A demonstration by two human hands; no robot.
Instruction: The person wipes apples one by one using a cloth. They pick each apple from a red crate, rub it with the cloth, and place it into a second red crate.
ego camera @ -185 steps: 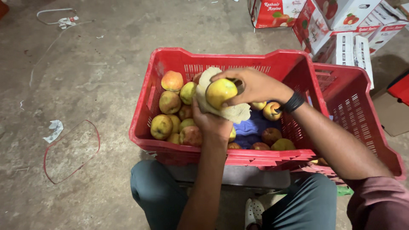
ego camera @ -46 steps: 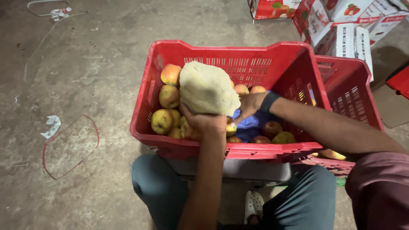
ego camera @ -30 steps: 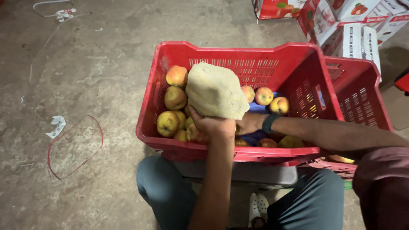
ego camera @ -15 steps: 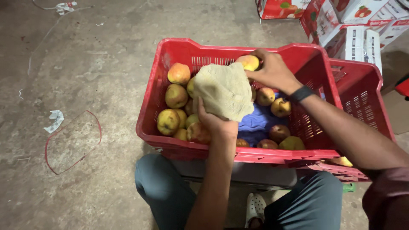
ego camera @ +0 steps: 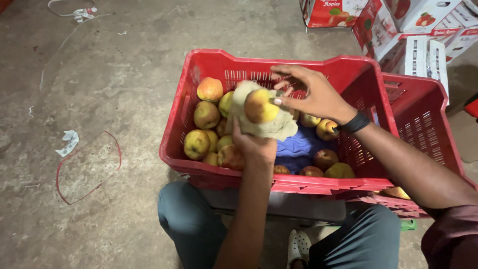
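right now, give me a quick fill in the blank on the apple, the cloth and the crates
1. The left hand holds an apple in a pale ____.
2. The right hand touches the apple with its ____.
3. The crate holding the apples is ____.
4. A blue liner lies ____ the crate.

Missing: cloth; fingertips; red; inside

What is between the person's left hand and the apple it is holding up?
In the head view a pale cloth lies between the left hand and the yellow-red apple, cupping it over the red crate; the right hand touches the apple.
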